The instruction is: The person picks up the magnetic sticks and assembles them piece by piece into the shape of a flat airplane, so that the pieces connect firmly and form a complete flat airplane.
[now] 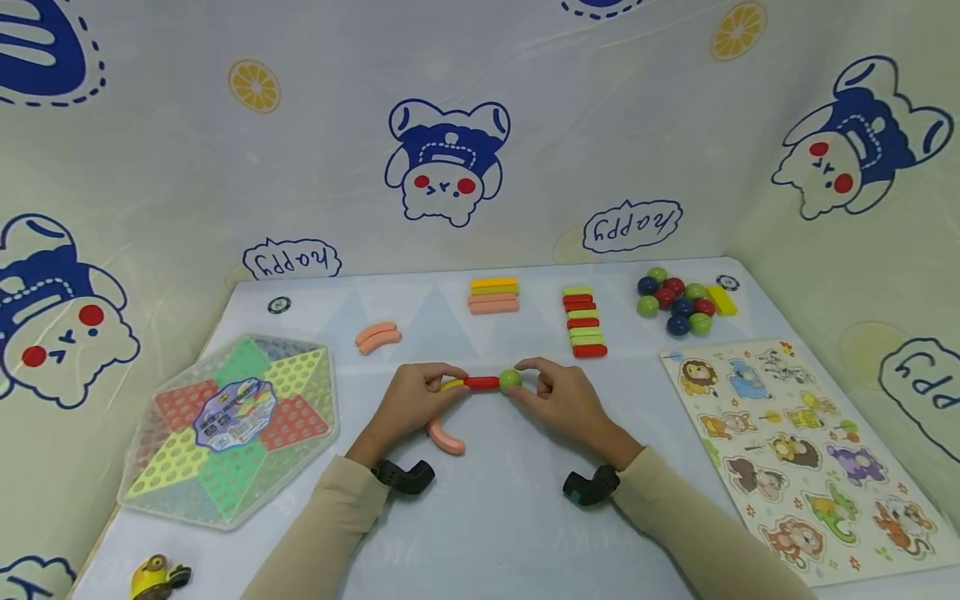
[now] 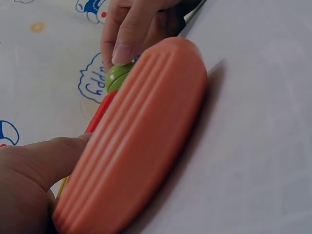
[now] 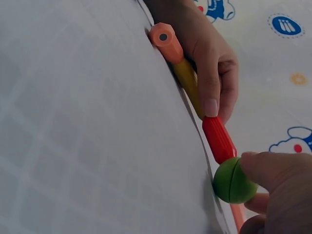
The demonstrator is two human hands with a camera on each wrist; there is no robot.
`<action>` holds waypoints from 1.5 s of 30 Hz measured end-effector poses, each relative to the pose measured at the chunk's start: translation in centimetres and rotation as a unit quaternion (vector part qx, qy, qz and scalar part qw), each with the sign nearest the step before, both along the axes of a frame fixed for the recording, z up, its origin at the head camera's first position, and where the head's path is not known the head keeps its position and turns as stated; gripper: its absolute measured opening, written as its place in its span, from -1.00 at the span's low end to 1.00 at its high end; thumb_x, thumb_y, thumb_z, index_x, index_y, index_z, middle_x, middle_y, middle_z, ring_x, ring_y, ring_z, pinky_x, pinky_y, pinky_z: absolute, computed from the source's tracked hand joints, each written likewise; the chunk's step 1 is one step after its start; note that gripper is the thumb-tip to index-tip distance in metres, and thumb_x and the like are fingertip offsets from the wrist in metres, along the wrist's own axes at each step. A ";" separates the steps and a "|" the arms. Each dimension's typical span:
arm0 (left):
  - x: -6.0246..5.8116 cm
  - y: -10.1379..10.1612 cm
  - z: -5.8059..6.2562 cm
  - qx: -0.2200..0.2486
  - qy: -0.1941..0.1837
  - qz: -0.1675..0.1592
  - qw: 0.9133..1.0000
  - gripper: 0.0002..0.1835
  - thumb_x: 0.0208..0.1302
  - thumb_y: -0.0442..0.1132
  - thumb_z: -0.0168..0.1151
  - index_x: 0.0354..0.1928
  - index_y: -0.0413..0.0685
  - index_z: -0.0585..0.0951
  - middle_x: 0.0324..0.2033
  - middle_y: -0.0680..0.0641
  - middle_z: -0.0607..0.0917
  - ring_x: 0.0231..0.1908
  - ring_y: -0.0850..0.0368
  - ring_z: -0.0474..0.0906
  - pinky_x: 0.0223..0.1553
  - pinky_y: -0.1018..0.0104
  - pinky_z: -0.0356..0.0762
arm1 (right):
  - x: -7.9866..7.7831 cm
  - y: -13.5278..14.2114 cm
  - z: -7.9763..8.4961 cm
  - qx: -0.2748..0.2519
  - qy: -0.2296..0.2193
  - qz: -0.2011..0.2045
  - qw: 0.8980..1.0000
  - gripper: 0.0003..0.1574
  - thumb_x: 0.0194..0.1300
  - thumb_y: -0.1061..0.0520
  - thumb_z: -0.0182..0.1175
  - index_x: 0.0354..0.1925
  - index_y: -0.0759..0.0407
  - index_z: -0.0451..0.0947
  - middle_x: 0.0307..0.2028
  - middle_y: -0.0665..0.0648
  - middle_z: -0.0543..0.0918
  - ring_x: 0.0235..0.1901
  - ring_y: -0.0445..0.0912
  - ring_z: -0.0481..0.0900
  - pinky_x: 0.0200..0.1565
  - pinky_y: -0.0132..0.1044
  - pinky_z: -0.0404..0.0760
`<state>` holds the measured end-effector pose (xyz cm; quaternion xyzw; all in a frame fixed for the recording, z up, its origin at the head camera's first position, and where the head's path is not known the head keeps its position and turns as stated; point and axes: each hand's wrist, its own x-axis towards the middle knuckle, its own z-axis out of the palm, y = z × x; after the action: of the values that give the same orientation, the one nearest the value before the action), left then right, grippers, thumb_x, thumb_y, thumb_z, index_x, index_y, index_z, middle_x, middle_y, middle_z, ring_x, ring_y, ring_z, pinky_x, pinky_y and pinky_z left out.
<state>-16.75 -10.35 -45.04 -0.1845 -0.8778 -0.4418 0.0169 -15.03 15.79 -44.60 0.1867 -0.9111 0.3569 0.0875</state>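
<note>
A green ball (image 1: 510, 380) touches the end of a red stick (image 1: 482, 383). My right hand (image 1: 564, 402) pinches the ball between thumb and fingers. At the red stick's other end lies a yellow stick (image 3: 189, 83), pinched by my left hand (image 1: 420, 402) close to the joint. Past the yellow stick, a salmon-coloured curved piece (image 1: 447, 439) lies on the table; its end shows a dark round dot in the right wrist view. In the left wrist view this ribbed piece (image 2: 136, 136) fills the middle and hides part of the sticks.
Behind my hands lie two curved pieces (image 1: 378, 337), a stack of sticks (image 1: 493, 297), a column of red and green sticks (image 1: 585, 323) and several balls (image 1: 678, 305). A hexagonal board (image 1: 232, 429) sits left, a yellow toy figure (image 1: 153, 577) front left, an animal puzzle board (image 1: 787, 450) right.
</note>
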 end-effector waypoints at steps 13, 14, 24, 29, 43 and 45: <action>-0.3 0.4 -0.1 0.016 -0.005 -0.007 1.000 -0.87 0.08 0.07 0.36 -0.30 0.39 0.69 -0.82 0.11 0.19 -0.76 0.27 0.04 -0.69 0.39 0.01 | -0.5 1.4 -0.1 -0.034 -0.002 -0.007 0.999 -0.58 0.13 -0.24 0.27 -0.09 -0.11 0.61 -0.76 -0.08 0.30 -0.75 -0.18 0.26 -0.69 -0.33 0.22; -0.3 0.4 -0.1 0.017 -0.006 -0.008 1.000 -0.86 0.07 0.08 0.36 -0.30 0.39 0.69 -0.82 0.11 0.19 -0.75 0.27 0.04 -0.69 0.38 0.01 | -0.6 1.7 -0.1 -0.037 -0.001 -0.009 0.999 -0.58 0.14 -0.23 0.26 -0.08 -0.09 0.61 -0.76 -0.07 0.30 -0.74 -0.17 0.26 -0.68 -0.33 0.23; -0.1 0.4 -0.2 0.023 -0.019 -0.009 1.000 -0.82 0.06 0.14 0.34 -0.28 0.39 0.68 -0.81 0.08 0.20 -0.75 0.26 0.05 -0.69 0.38 0.02 | -1.1 5.1 0.8 -0.012 0.019 -0.181 0.983 -0.66 0.20 -0.16 0.24 -0.13 -0.04 0.60 -0.73 0.00 0.34 -0.69 -0.11 0.30 -0.63 -0.28 0.23; 0.1 0.0 0.0 0.026 -0.031 0.001 0.999 -0.85 0.06 0.12 0.35 -0.29 0.43 0.68 -0.81 0.07 0.19 -0.76 0.27 0.04 -0.69 0.37 0.00 | -0.9 5.9 1.0 0.034 -0.027 -0.291 0.956 -0.28 0.09 -0.44 0.16 -0.05 0.07 0.51 -0.73 0.08 0.36 -0.66 -0.03 0.32 -0.64 -0.23 0.22; 0.0 -0.2 0.0 0.017 -0.017 -0.005 1.000 -0.85 0.09 0.08 0.35 -0.28 0.36 0.68 -0.81 0.07 0.20 -0.75 0.24 0.07 -0.69 0.38 0.03 | -1.4 6.2 0.8 0.102 -0.086 -0.298 0.945 -0.06 0.07 -0.50 0.10 0.12 0.19 0.41 -0.74 0.08 0.34 -0.69 -0.02 0.34 -0.67 -0.25 0.20; 0.1 -0.1 0.0 0.019 -0.022 -0.007 1.000 -0.83 0.08 0.08 0.35 -0.27 0.33 0.69 -0.81 0.07 0.20 -0.74 0.24 0.07 -0.68 0.37 0.04 | -1.1 6.1 0.8 0.098 -0.083 -0.295 0.947 -0.10 0.12 -0.44 0.12 0.15 0.20 0.41 -0.76 0.08 0.33 -0.72 -0.03 0.32 -0.69 -0.26 0.18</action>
<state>-16.64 -10.44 -45.02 -0.1803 -0.8679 -0.4629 -0.0023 -16.15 21.92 -43.75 -0.1126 -0.9601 0.2379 0.0942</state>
